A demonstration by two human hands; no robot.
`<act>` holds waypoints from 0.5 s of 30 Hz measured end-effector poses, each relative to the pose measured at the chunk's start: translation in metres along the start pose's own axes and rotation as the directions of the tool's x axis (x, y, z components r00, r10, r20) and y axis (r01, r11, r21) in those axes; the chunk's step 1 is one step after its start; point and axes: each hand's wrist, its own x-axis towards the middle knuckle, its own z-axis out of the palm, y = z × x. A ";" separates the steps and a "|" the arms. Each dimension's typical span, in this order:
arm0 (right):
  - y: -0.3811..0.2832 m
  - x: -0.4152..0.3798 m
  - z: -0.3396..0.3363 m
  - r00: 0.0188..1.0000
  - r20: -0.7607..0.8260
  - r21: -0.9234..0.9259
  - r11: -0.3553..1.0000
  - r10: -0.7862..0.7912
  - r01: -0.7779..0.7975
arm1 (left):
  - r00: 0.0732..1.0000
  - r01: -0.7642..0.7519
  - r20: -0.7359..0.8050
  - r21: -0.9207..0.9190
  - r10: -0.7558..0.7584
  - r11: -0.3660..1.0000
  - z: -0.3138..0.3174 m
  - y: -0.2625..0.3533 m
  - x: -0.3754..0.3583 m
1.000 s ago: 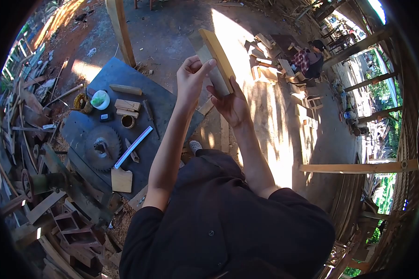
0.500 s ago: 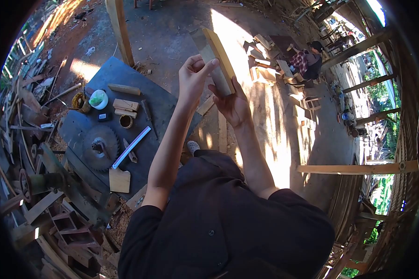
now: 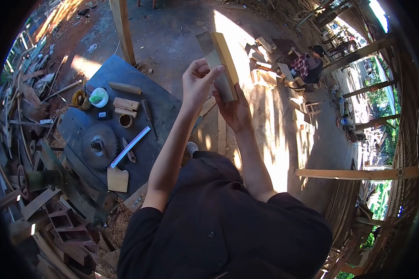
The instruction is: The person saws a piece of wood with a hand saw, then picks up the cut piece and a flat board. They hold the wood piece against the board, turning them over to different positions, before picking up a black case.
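In front of my chest I hold up a wooden block [image 3: 227,67], tilted, with a shaded greyish wide face and a sunlit yellow edge. My left hand [image 3: 202,83] is closed at its left side, thumb pressed on the greyish face and the other fingers curled, partly hidden. Around the block's lower end wraps my right hand [image 3: 235,111], its fingers mostly behind the wood. Below and left of my hands is a dark metal saw table [image 3: 165,100] with a round toothed blade [image 3: 92,151] on it.
On the saw table lie a white ruler [image 3: 131,146], small wood blocks [image 3: 125,104], a brown ring-shaped roll [image 3: 125,121] and a white bowl [image 3: 99,97]. A wooden post [image 3: 122,32] rises behind it. Scrap wood fills the left. Another person [image 3: 309,65] sits among wood pieces.
The block and both hands have shifted slightly right in view, and the block stands a little more upright. My grip looks the same.
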 end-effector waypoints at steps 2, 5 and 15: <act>0.000 0.000 -0.004 0.999 0.041 0.021 1.000 0.001 -0.002 | 1.000 -0.007 0.007 -0.004 0.007 1.000 0.000 0.000 0.000; 0.001 -0.001 -0.003 0.998 0.066 0.024 1.000 -0.003 0.002 | 1.000 0.002 0.026 0.011 -0.002 1.000 0.000 0.005 0.000; 0.001 -0.004 -0.001 0.990 0.137 -0.007 0.999 -0.040 0.041 | 0.996 -0.013 0.086 0.040 0.010 0.999 0.004 0.015 -0.003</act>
